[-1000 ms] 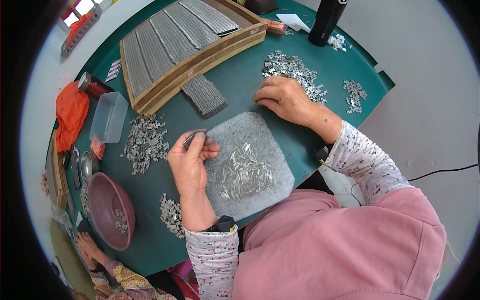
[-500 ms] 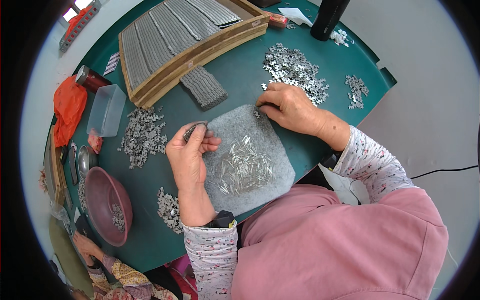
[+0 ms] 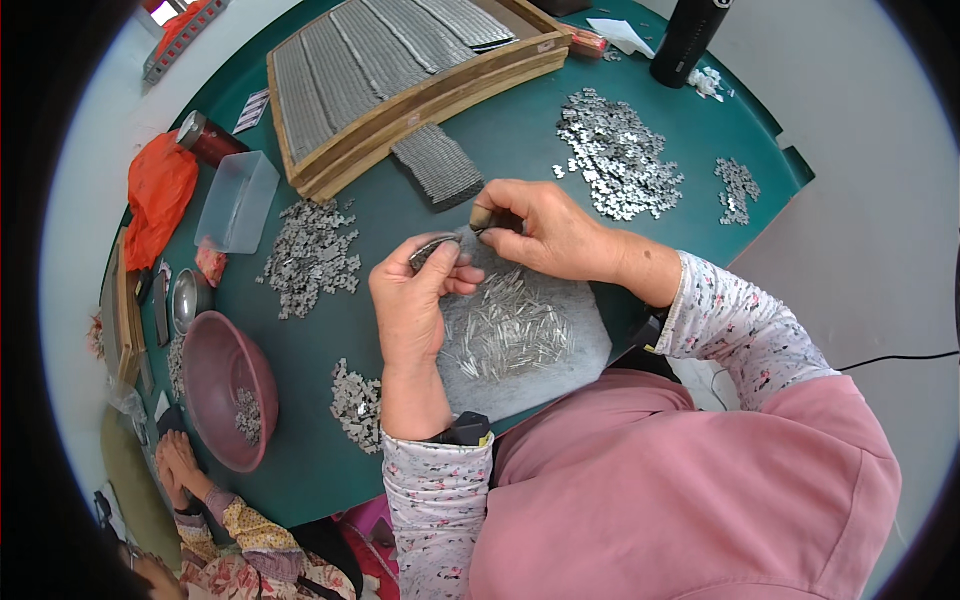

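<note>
Between thumb and fingers, my left hand is closed on a dark grey strip of linked metal pieces. Right beside it, my right hand has thumb and fingertips pinched together close to the strip's end. Whatever those fingertips hold is too small or too hidden to make out. Below both hands lies a grey felt mat bearing a loose heap of thin, shiny metal pins. A finished-looking ribbed block of grey metal links rests on the green table just beyond the mat.
Small metal pieces are heaped at the far right and left. A wooden tray holds rows of grey strips. At left stand a clear plastic box and a pink bowl. A co-worker's hands show lower left.
My right hand has moved left from the mat's far edge to my left hand. My left hand still holds the strip. The whole view has shifted slightly.
</note>
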`<state>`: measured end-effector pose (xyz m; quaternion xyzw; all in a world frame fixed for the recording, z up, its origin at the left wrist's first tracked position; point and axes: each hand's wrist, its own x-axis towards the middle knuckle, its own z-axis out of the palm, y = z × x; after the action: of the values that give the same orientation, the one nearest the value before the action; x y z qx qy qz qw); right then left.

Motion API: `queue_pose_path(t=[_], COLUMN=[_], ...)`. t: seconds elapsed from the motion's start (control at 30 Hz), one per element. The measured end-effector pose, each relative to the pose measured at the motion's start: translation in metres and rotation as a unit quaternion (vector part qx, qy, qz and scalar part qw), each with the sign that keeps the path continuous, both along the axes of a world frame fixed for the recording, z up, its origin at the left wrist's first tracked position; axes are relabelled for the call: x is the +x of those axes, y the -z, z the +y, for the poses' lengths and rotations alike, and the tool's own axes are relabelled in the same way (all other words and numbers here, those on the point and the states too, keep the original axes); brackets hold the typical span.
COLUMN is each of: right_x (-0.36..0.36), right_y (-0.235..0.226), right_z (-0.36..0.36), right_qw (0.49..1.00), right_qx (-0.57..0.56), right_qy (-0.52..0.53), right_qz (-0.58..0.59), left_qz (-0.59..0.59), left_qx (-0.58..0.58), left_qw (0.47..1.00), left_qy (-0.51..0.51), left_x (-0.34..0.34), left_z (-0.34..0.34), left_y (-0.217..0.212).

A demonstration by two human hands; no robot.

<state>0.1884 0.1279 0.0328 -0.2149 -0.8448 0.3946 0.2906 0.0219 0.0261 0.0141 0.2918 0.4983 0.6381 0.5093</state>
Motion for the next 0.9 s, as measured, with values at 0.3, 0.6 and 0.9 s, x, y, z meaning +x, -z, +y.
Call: queue_pose_path(t=[0.3,0.6,0.9], right_x=[-0.025,-0.025,0.001], right_y=[0.010,-0.002,0.009], right_z=[-0.014,-0.010,0.000], right_qw=[0.988,0.991,0.961], right_qx=[-0.113,-0.109,0.233], right_qy=[0.035,-0.014,0.009], right_qz=[0.100,0.076,-0.146], left_qz=[-0.013,0.043,-0.010], left_qx=[0.036,0.040,0.067], left_qw=[0.999,0.998,0.987], left_qy=[-0.003,-0.025,-0.148], left_x=[-0.004,-0.005,-0.035], left_z=[-0.002,-0.001,-0.008], left_y=[0.001,-0.004,-0.006])
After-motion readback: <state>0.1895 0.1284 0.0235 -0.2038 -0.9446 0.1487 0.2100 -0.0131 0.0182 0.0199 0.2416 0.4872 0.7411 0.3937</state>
